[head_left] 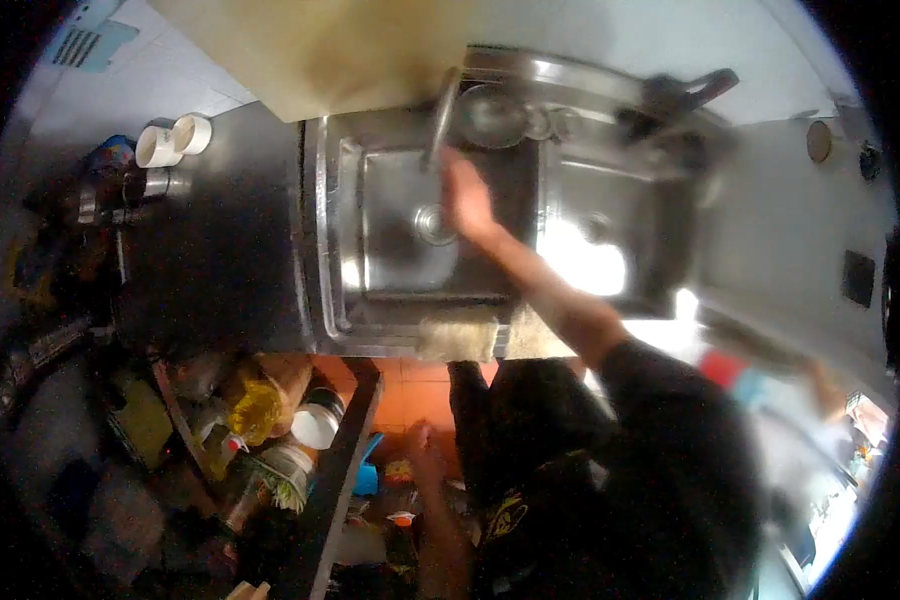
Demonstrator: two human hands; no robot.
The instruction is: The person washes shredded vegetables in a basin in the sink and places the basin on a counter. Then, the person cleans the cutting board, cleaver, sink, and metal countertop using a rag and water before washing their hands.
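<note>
My right hand [467, 198] reaches over the left basin [390, 235] of a steel double sink. Its fingertips are at the lower end of the faucet spout [442, 118], touching it or very close. Blur hides whether the fingers grip the spout. My left hand [425, 440] hangs low beside my body, above the orange tiled floor, away from the sink. Its fingers are too dim to make out, and I see nothing in it. Behind the spout, a round metal bowl or lid [492, 115] rests on the sink's back ledge.
Pale cloths [457, 338] hang over the sink's front edge. A dark pan-like item [670, 105] lies at the right back corner. White cups [158, 147] stand by the dark counter [220, 230]. Below left, a shelf [355, 440] holds bags and containers. Bright glare covers the right basin [655, 230].
</note>
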